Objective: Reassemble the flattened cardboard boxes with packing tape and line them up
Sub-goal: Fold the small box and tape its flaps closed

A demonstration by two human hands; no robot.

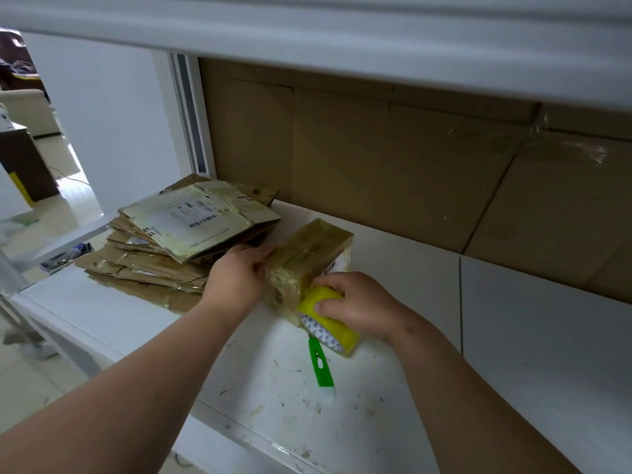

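A small cardboard box [307, 254], wrapped in glossy tape, stands on the white shelf [513, 336] in the middle of the view. My left hand [236, 275] grips its left end. My right hand [352, 302] holds a yellow roll of packing tape [328, 323] pressed against the box's near right corner. A pile of flattened cardboard boxes [178, 244] lies to the left, touching my left hand.
A green utility knife [319, 362] lies on the shelf just below the tape roll. Large cardboard sheets [393, 165] lean against the back wall. An upper white shelf [307, 35] overhangs. The shelf's front edge runs diagonally at lower left, with floor beyond.
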